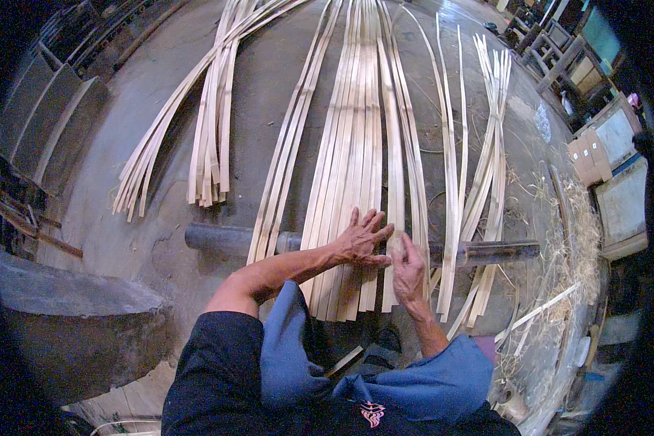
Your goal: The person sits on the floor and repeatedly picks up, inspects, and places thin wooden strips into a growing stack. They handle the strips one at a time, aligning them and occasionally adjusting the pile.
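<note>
Long pale bamboo strips (pixel 341 152) lie side by side in front of me, running away to the far end. Their near ends rest across a dark pipe (pixel 225 238). My left hand (pixel 362 241) lies flat on this row, fingers spread toward its right edge. Just right of it, my right hand (pixel 410 272) is closed on a single bamboo strip (pixel 395 189) at the row's right side; the fingers are slightly blurred. A narrower group of strips (pixel 291 160) lies apart on the left.
Two more bundles, a fanned bundle (pixel 156 149) and a straighter bundle (pixel 214 145), lie at far left. Loose strips (pixel 450 189) and a crossed bundle (pixel 493 160) lie right. Curly shavings (pixel 570 254) heap at the right. A large curved block (pixel 80 320) stands near left.
</note>
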Tool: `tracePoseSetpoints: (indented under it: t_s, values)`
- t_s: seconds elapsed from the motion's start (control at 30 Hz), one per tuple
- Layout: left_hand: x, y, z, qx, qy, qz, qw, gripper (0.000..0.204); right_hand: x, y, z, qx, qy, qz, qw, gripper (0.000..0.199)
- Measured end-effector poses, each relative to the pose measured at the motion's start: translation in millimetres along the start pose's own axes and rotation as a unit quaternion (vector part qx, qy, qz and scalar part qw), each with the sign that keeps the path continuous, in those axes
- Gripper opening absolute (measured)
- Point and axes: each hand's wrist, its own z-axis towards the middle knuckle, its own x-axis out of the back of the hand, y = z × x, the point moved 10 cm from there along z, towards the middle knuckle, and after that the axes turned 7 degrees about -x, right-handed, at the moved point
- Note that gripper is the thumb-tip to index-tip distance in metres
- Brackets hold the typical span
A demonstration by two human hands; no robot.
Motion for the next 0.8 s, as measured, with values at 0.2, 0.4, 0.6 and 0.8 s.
tracePoseSetpoints:
  t_s: [0.2, 0.4, 0.6, 0.8]
  values:
    - [-15.9, -5.5, 1.9, 0.001, -0.03, 0.033, 0.999, 0.081, -19.5, 10.0, 4.7, -0.012, 0.008, -0.027, 1.0, 0.039]
    - [-10.0, -9.0, -1.4, -0.011, 0.013, 0.001, 1.0, 0.079, -20.3, 18.6, 2.5, -0.038, 0.008, 0.051, 0.998, 0.045]
    - [24.1, -33.7, -25.6, 0.033, 0.094, 0.076, 0.992, 0.085, -27.1, 16.2, 0.0, -0.006, 0.037, 0.039, 0.999, 0.049]
    - [24.8, -45.7, -43.9, 0.039, 0.052, 0.076, 0.995, 0.084, -40.4, -1.3, 5.4, 0.093, 0.073, -0.033, 0.992, 0.047]
